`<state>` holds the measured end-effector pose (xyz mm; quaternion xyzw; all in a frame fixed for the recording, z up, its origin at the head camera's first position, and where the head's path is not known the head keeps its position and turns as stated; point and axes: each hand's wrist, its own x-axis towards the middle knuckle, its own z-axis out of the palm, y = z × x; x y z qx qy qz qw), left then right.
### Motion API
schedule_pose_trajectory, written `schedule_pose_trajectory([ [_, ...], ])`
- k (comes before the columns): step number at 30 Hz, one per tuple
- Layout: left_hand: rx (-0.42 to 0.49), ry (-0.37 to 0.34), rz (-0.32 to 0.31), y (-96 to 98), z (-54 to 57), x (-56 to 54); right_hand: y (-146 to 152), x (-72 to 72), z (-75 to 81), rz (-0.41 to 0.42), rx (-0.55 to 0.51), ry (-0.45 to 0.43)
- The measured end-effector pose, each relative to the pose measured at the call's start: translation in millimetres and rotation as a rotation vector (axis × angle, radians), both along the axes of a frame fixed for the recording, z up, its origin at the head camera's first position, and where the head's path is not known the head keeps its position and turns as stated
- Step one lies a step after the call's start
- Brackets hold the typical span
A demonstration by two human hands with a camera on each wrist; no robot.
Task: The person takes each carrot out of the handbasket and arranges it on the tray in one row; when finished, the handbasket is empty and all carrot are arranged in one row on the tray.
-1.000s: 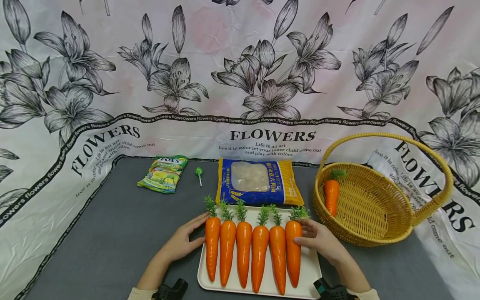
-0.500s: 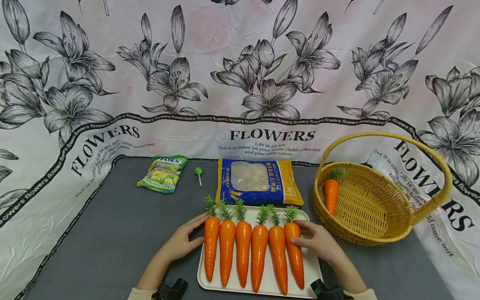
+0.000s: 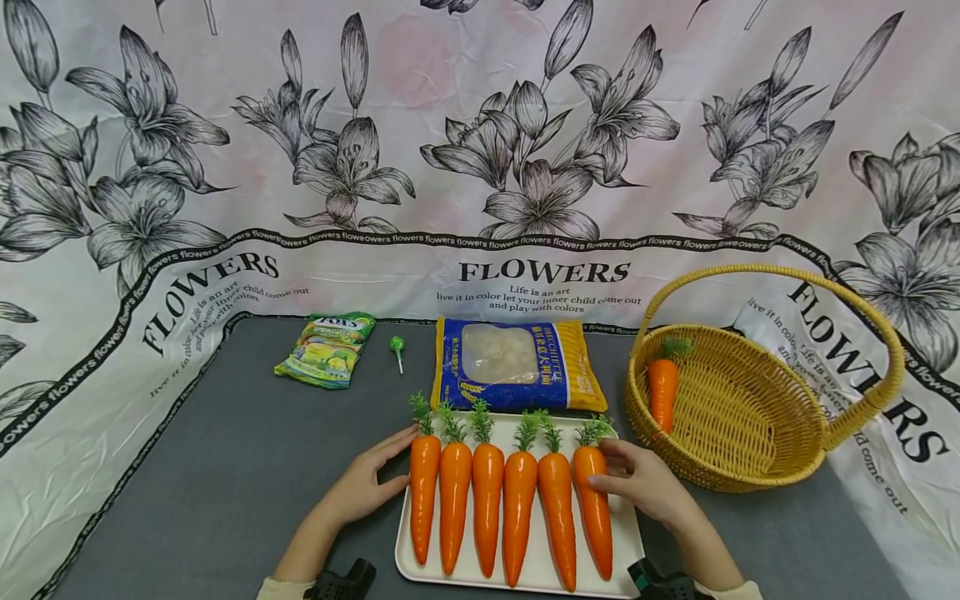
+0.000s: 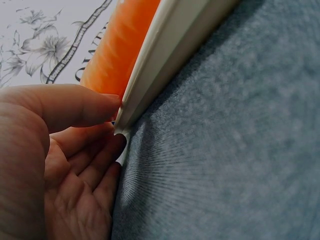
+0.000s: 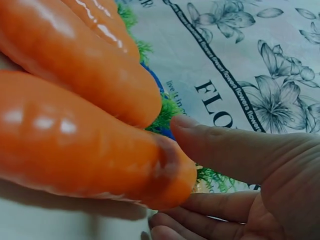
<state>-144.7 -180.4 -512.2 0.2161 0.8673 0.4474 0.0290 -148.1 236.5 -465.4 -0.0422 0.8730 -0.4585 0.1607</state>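
Observation:
Several orange carrots (image 3: 487, 492) with green tops lie side by side on a white tray (image 3: 624, 533). My right hand (image 3: 651, 485) pinches the rightmost carrot (image 3: 593, 512) near its leafy end, thumb on top and fingers at its far right side. In the right wrist view, the thumb (image 5: 215, 147) is over that carrot's thick end (image 5: 100, 145), with the other fingers below. At the tray's left edge, my left hand (image 3: 366, 479) rests beside the leftmost carrot (image 3: 424, 492). The left wrist view shows its thumb and fairly straight fingers touching the tray rim (image 4: 145, 75).
A wicker basket (image 3: 750, 475) with a tall handle and one carrot (image 3: 663, 392) inside stands at right. Behind the tray lies a blue and yellow pasta bag (image 3: 517, 367). A green candy bag (image 3: 326, 350) and a lollipop (image 3: 397, 346) lie at back left.
The rightmost carrot's pointed end has swung to the right, and its leafy end shifted left, then slightly right again, together with my right hand. My left hand stays in place.

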Motion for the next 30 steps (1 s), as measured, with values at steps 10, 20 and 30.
schedule_pose_trajectory([
  [10, -0.003, -0.007, 0.004, 0.4, -0.4, 0.4, 9.7, 2.8, 12.8, 0.028, -0.004, -0.004],
  [20, 0.0, -0.017, 0.011, 0.6, 1.5, 0.6, 23.6, 5.5, 26.9, 0.066, -0.036, -0.003],
  [30, -0.003, -0.011, 0.013, 1.4, 1.1, 0.7, 30.1, 9.1, 40.6, 0.074, -0.037, 0.039],
])
